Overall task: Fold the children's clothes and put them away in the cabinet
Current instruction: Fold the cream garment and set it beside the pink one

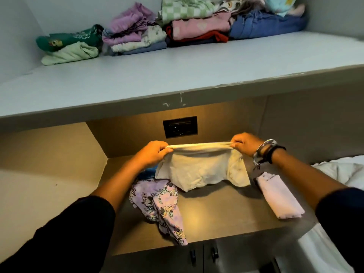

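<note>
A cream-coloured child's garment (201, 170) hangs stretched between my two hands above the brown counter (220, 211). My left hand (155, 152) pinches its upper left corner and my right hand (244, 143) pinches its upper right corner. The garment's lower edge touches the counter. A crumpled lilac garment with cartoon prints (159, 207) lies on the counter below my left hand. A folded pale lilac piece (277, 198) lies to the right. A bit of blue cloth (146, 173) peeks out behind my left forearm.
A grey shelf (177, 75) above holds several folded stacks: green pieces (69, 46), purple and white ones (134, 32), pink and red ones (199, 26), blue ones (266, 24). A black wall socket (180, 127) sits behind. White bedding (342, 174) is at right. Cabinet doors with handles (202, 255) are below.
</note>
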